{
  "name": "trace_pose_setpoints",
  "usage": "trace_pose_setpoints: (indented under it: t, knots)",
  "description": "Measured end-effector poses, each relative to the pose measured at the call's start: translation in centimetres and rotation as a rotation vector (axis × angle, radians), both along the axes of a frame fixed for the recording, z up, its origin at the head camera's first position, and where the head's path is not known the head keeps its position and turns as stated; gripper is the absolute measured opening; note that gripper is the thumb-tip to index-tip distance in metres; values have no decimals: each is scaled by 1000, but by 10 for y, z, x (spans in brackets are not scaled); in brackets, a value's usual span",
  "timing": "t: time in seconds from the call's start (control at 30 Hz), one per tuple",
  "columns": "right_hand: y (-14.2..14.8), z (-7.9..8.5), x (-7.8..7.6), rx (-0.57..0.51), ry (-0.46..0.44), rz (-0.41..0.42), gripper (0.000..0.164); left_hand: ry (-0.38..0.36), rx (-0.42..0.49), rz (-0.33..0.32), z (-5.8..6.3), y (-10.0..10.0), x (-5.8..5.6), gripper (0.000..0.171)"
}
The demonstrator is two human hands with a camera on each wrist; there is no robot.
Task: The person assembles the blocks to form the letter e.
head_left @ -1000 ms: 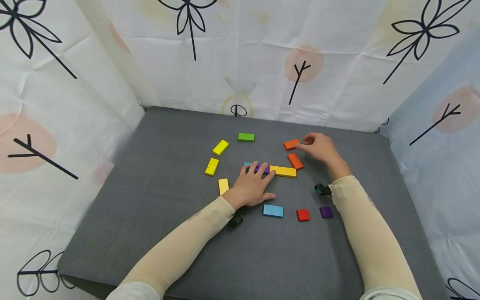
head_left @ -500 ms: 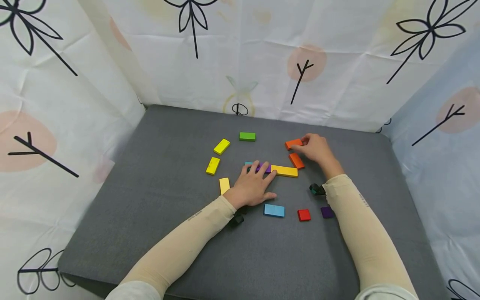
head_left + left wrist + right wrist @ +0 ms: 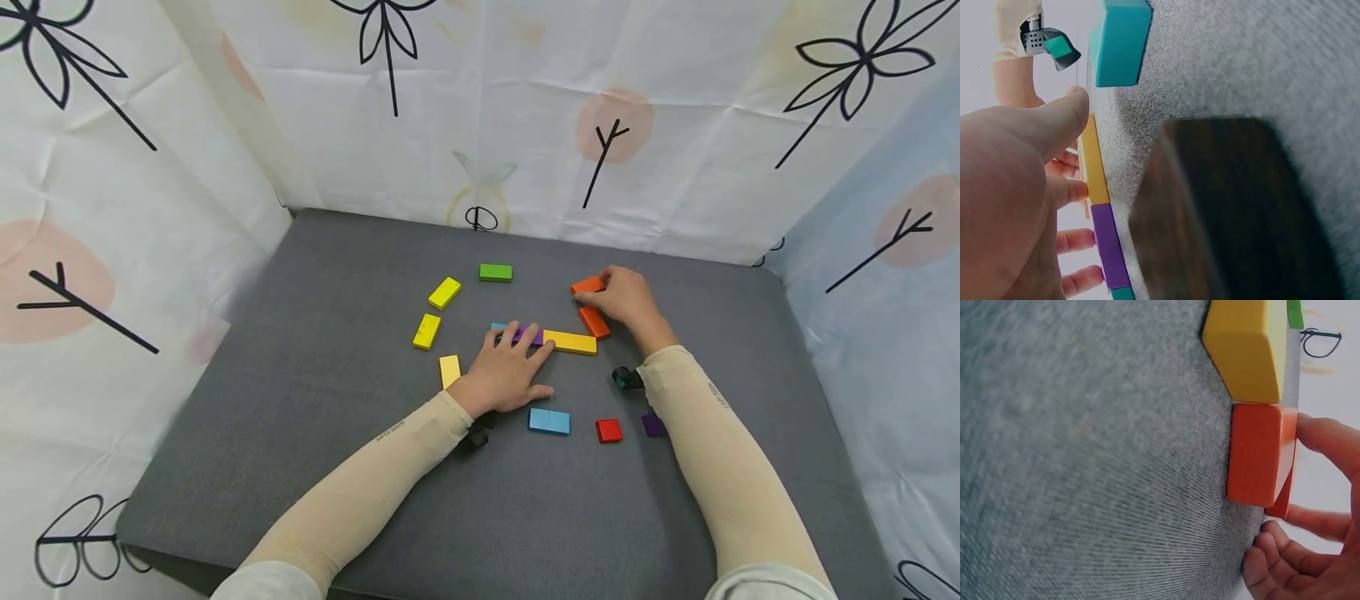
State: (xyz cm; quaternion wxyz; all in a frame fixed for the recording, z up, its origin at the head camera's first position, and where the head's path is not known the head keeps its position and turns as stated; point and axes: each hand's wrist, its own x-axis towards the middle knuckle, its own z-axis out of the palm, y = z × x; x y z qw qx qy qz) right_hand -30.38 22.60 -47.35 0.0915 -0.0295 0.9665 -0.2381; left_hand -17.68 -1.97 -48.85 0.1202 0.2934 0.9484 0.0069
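Observation:
My left hand (image 3: 504,373) lies with spread fingers over a row of wooden blocks, the fingertips touching them. This row has a teal block (image 3: 1122,293), a purple block (image 3: 1110,245) and an amber block (image 3: 570,342) end to end. At the back right my right hand (image 3: 628,298) pinches an orange block (image 3: 587,285) between thumb and index finger, the other fingers curled below. A second orange block (image 3: 594,322) lies just in front, its near end against the amber block's right end. In the right wrist view it partly hides the pinched one.
Around the row lie a green block (image 3: 496,272), yellow blocks (image 3: 445,292), a pale yellow block (image 3: 450,371), a light blue block (image 3: 549,421), a red block (image 3: 609,431) and a purple block (image 3: 654,425). A dark block (image 3: 1210,206) sits near my left wrist. Patterned cloth (image 3: 525,125) encloses the grey table.
My right hand has shifted a little left and closed its fingers on the far orange block, which has turned slightly. The left hand stays on the row.

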Motion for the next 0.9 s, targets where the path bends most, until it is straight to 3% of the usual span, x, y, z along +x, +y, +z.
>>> trace_pose_setpoints:
  t: [0.43,0.7,0.9]
  knots:
    - [14,0,-6,-150,-70,69,68,11,-11,0,0,0,0,83]
    - [16,2,-8,-149,-83,95,64,3,-14,-1,-1,0,0,83]
    - [15,3,-7,-132,-77,101,71,4,-14,-2,0,0,0,83]
